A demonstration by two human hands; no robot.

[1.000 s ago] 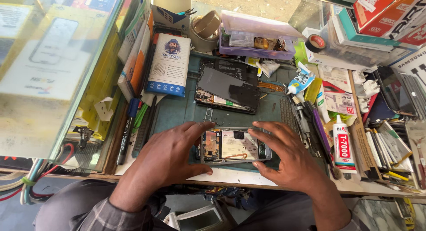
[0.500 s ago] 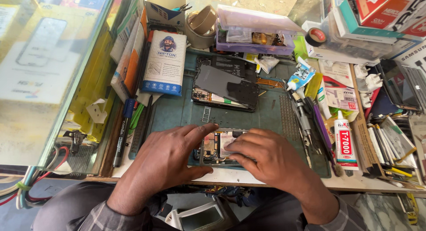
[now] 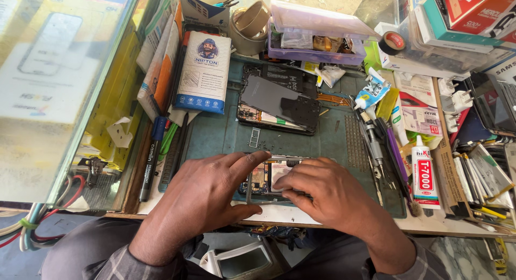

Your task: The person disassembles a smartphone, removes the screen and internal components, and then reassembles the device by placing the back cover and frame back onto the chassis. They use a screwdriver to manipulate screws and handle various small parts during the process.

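Now that both hands have closed in, the left hand (image 3: 207, 196) and right hand (image 3: 328, 196) cover the opened phone (image 3: 267, 178) at the desk's (image 3: 279, 215) near edge, fingers pinching its frame.

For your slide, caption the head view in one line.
Left hand and right hand grip an opened phone on a green mat.
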